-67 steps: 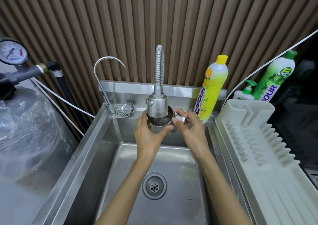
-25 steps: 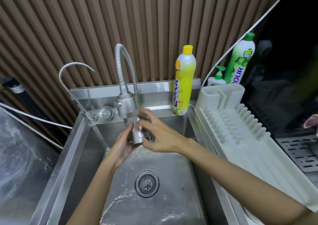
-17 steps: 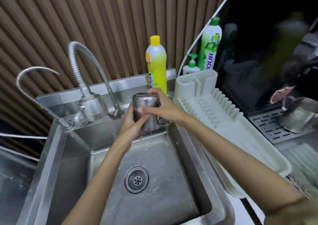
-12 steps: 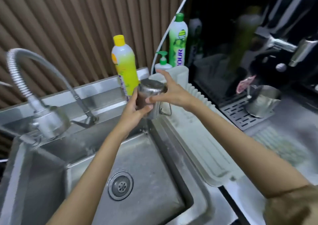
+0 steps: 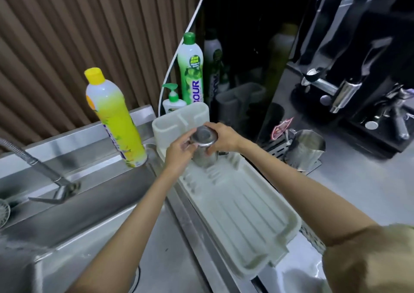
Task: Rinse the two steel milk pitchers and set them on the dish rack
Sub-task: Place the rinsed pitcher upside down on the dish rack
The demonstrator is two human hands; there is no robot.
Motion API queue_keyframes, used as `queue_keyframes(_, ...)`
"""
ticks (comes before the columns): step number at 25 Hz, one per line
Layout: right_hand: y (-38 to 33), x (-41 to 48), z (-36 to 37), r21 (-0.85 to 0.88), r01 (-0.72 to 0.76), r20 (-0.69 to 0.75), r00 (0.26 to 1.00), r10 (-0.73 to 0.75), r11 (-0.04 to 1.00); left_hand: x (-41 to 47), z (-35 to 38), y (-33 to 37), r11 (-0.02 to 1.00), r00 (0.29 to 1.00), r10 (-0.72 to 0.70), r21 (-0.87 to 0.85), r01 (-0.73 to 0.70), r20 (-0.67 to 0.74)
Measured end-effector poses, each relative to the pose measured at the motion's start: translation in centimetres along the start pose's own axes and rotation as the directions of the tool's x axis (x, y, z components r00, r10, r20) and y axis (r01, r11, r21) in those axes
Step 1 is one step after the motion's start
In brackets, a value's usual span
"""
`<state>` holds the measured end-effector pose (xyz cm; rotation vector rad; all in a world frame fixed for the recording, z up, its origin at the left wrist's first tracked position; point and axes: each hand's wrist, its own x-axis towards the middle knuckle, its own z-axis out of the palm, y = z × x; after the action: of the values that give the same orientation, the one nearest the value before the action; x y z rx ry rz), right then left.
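A small steel milk pitcher [image 5: 204, 146] is upside down, base up, over the far end of the white dish rack [image 5: 242, 221]. My left hand [image 5: 179, 152] grips its left side and my right hand [image 5: 223, 137] holds its right side and base rim. Whether its mouth touches the rack's ribs I cannot tell. A second, larger steel pitcher [image 5: 305, 149] stands upright on the drip grate to the right, beside the black coffee machine.
The steel sink [image 5: 94, 236] lies at the lower left, its faucet lever [image 5: 56, 194] beside it. A yellow soap bottle [image 5: 115, 119], a green soap bottle [image 5: 190, 68] and a pump bottle [image 5: 172, 101] stand behind the rack. The black coffee machine [image 5: 358, 68] fills the right.
Both hands carried the pitcher from under the running tap, turned it upside down and moved it right over the dish rack. The view swung right, bringing the second pitcher into sight.
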<state>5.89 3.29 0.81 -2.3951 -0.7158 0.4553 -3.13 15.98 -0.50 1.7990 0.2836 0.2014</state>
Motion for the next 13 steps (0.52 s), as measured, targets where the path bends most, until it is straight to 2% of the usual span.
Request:
queue_keyframes(5, 1.9, 1.0, 1.3, 0.022, -0.028, 0.049, 0.998, 0.027, 0.999, 0.4, 0.3, -2.5, 0.981, 0.997, 0.009, 0.191, -0.023, 0.073)
queue_keyframes(8, 2.0, 0.6, 1.4, 0.082, -0.093, 0.104, 0.991, 0.085, 0.992, 0.0, 0.8, -2.5, 0.919, 0.997, 0.064, 0.387, -0.074, 0.038)
queue_keyframes(10, 2.0, -0.2, 0.9, 0.083, -0.107, 0.145, 0.985, 0.094, 0.991, -0.7, 1.9, -1.2, 0.886, 0.989, 0.141, 0.45, -0.112, -0.031)
queue_keyframes(13, 2.3, -2.8, -1.4, 0.077, -0.077, 0.129, 0.989, 0.066, 0.994, -1.6, 5.0, 1.7, 0.879, 0.927, 0.368, 0.352, -0.322, -0.072)
